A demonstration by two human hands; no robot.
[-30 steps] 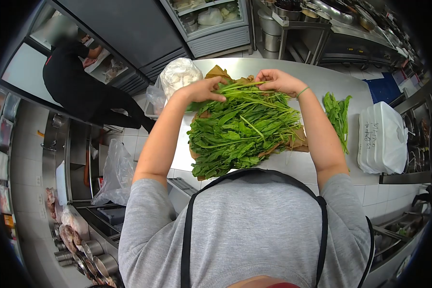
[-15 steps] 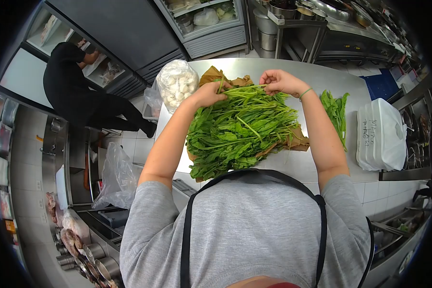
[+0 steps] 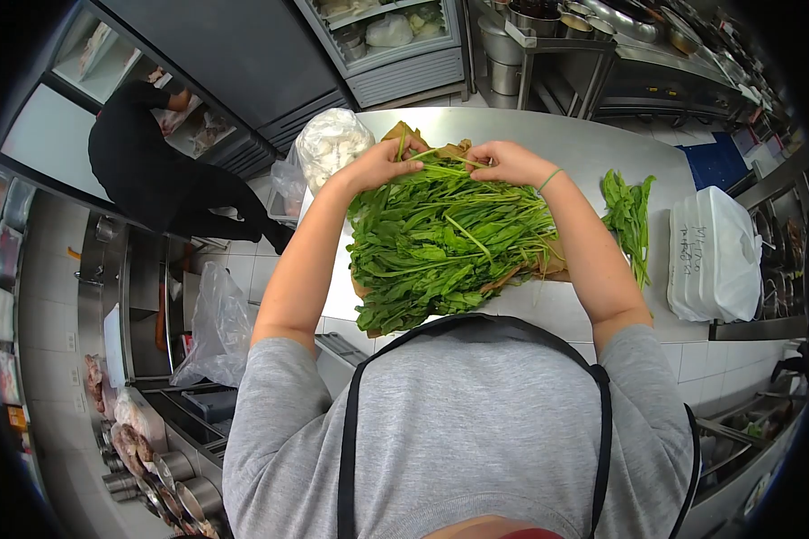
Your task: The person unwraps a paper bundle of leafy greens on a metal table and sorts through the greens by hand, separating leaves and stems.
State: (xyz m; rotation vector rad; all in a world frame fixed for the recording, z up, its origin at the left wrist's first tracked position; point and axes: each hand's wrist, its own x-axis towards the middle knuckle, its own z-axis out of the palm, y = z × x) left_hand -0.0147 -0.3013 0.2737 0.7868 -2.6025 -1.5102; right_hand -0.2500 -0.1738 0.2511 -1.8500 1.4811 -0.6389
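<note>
A large heap of long-stemmed leafy greens (image 3: 440,242) lies on brown paper (image 3: 553,262) on the steel table. At the heap's far edge, my left hand (image 3: 385,164) is closed on a green stalk (image 3: 436,156). The stalk stretches across to my right hand (image 3: 510,164), which pinches its other end between thumb and fingers. Further right lies a smaller bunch of greens (image 3: 627,220), apart from the heap. Some of my left fingertips are hidden among the stems.
A clear bag of white mushroom-like pieces (image 3: 334,144) stands at the table's left corner. White lidded containers (image 3: 706,251) are stacked at the right of the steel table (image 3: 602,139). At the left, a person in black (image 3: 144,153) bends into an open fridge.
My right hand has moved left, closer to my left hand, and now pinches a stalk's end. My left hand has shifted slightly left. The person in black has leaned further into the fridge.
</note>
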